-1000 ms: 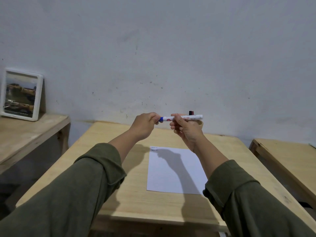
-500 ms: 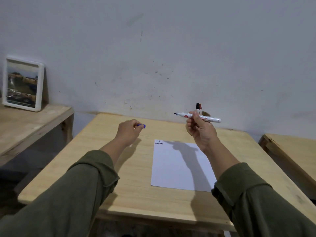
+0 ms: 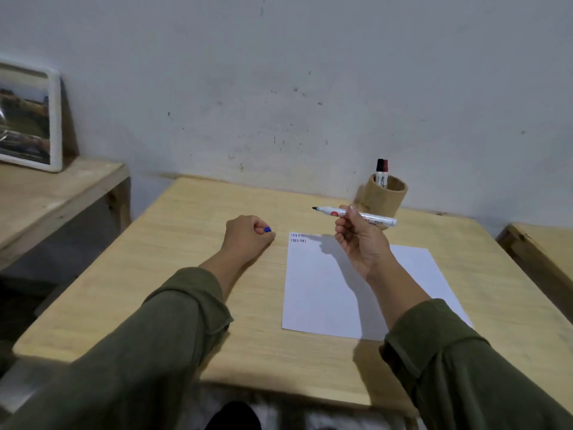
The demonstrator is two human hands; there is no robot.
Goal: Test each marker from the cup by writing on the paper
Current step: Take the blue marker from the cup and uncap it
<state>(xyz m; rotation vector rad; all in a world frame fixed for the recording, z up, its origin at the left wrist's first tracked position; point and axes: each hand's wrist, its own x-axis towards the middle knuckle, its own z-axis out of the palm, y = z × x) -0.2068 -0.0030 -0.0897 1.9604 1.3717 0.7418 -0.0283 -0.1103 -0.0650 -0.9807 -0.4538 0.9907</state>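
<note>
Uncapped marker (image 3: 356,216) is pinched in right hand (image 3: 361,243) above paper (image 3: 356,287), cup (image 3: 384,197) at one o'clock, blue cap (image 3: 268,229) is enclosed by left hand (image 3: 248,237); smudging is risked if the tip drags.

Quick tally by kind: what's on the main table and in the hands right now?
Markers: 3, one uncapped marker in the right hand, two markers standing in the cup
Marker caps off: 1, blue cap in the left hand
Cups: 1, wooden cup
Paper sheets: 1, paper
Total: 6
</note>
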